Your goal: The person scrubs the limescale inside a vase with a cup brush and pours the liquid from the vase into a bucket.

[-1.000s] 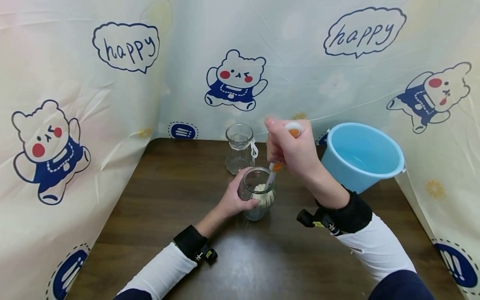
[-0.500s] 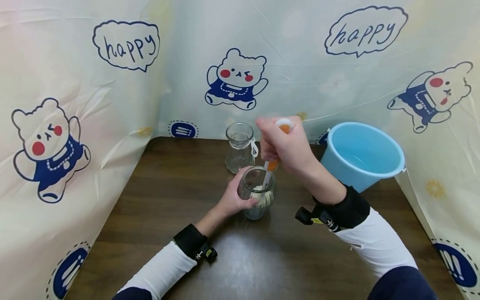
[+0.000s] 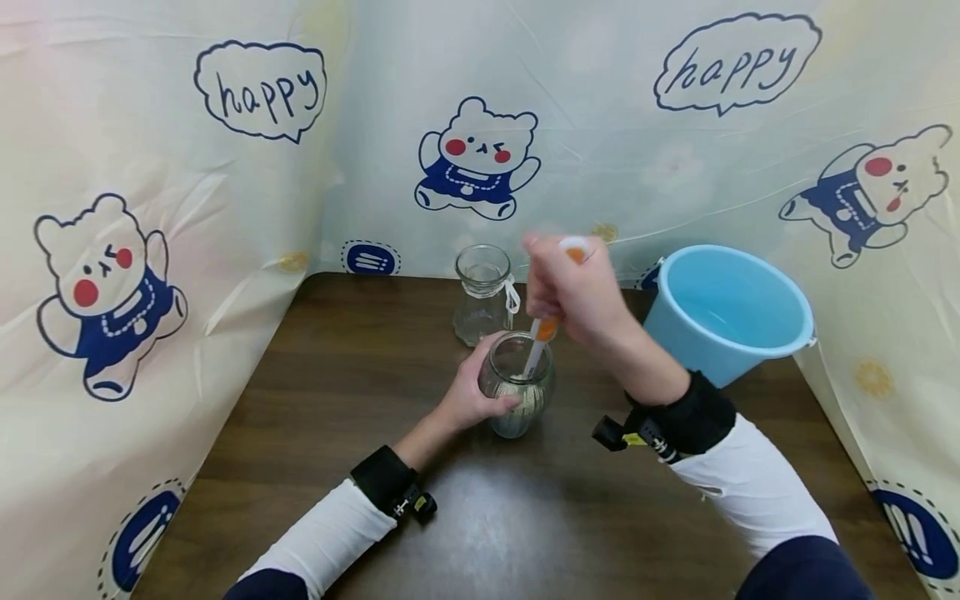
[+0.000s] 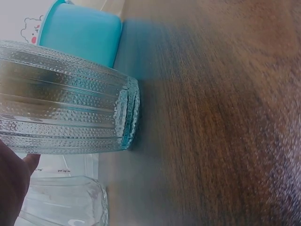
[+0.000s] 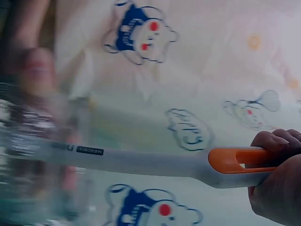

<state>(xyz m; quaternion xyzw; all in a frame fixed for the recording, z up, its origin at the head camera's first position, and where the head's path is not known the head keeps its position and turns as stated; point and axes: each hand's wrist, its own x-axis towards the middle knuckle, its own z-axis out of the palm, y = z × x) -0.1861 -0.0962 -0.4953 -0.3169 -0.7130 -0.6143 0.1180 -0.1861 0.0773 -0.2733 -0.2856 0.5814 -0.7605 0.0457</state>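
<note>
In the head view my left hand (image 3: pixel 476 396) grips a ribbed glass jar (image 3: pixel 517 417) around its side, thumb in front. My right hand (image 3: pixel 573 287) is wrapped around the handle of a bottle brush (image 3: pixel 537 346), white with orange parts. The brush slants down through the jar's mouth, and its pale head shows dimly through the glass. In the right wrist view the brush handle (image 5: pixel 150 162) runs from my curled fingers into the blurred jar. The left wrist view shows the textured jar wall (image 4: pixel 70 108) and its base, tilted in that view.
Just behind the held jar stands a second glass jar (image 3: pixel 483 287) with a white bow at its neck. A light blue bucket (image 3: pixel 731 308) is at the back right of the dark wooden table (image 3: pixel 337 375). A printed cloth (image 3: pixel 585 167) walls in the back and sides.
My right hand and the brush shift left, then slightly back right, with the brush a little lower in the jar than a second ago. My left hand keeps its grip on the jar.
</note>
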